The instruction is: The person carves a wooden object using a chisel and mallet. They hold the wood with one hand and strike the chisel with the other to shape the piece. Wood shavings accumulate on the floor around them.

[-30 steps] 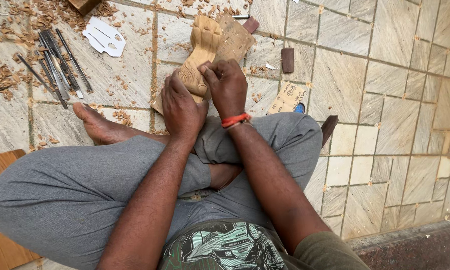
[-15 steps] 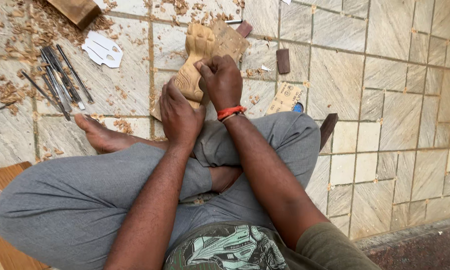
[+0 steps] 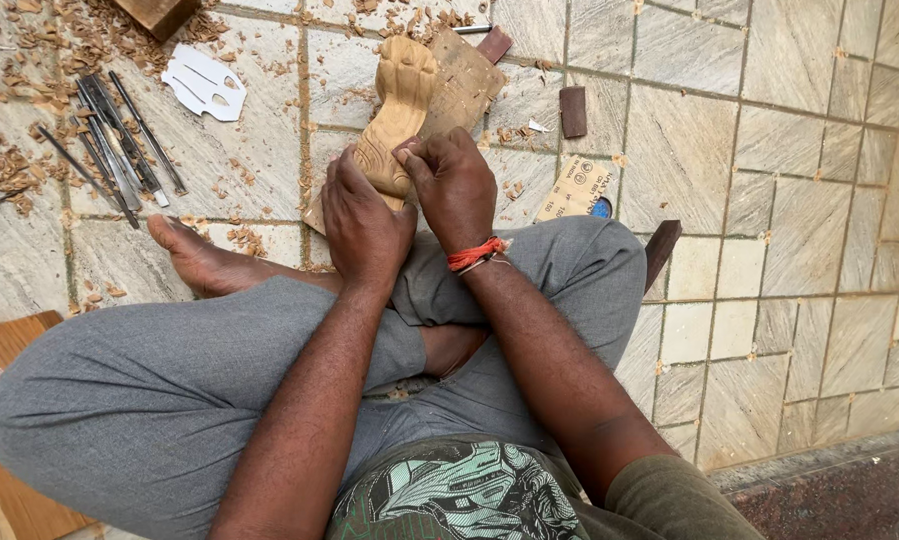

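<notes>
Left hand (image 3: 364, 215) grips the carved wooden leg (image 3: 394, 120); right hand (image 3: 454, 185) fingers pinch something hidden against it; brace firmly, use short controlled strokes

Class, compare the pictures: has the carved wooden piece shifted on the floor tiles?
No. The carved wooden piece lies as before against the flat board and dark block; only the camera moved.

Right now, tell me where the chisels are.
The chisels lie on the tiled floor at upper left, beside the white paper cutout and above the bare foot.
</notes>
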